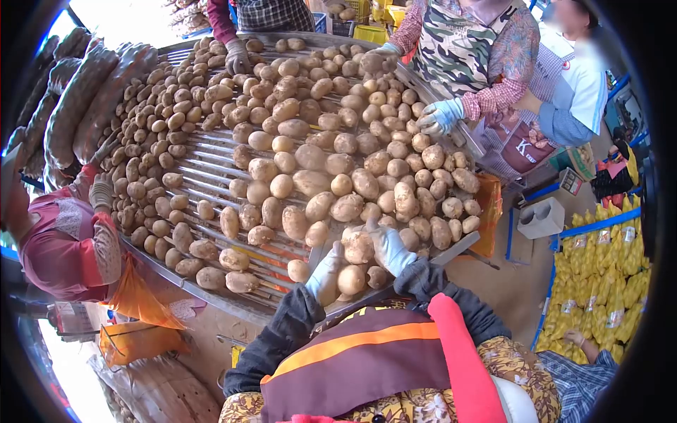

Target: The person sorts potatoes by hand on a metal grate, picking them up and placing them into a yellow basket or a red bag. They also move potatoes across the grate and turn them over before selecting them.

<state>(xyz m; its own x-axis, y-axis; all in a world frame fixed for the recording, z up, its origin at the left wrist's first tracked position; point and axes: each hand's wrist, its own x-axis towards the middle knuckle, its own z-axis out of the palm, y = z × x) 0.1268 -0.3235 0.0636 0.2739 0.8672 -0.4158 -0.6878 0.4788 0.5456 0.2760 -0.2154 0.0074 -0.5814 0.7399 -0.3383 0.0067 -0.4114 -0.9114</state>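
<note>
Both of my hands wear pale gloves with grey finger coating, at the near edge of a slatted metal sorting table [211, 158] heaped with soil-covered potatoes. My right hand [391, 248] curls its fingers over a large, dirty potato [357, 247]. My left hand [325, 273] lies along the left side of that potato, its fingers stretched out and no potato inside its own grasp. Between my wrists sits a smaller, smoother potato [351, 280]. Another potato [298, 271] rests just left of my left hand.
Co-workers' gloved hands reach in from the left [102, 192], far side [238, 56] and right [441, 116]. Filled sacks [84, 99] are piled at left. Orange bags [486, 215] hang from the table. Yellow net bags [599, 282] and a grey block [541, 218] stand at right.
</note>
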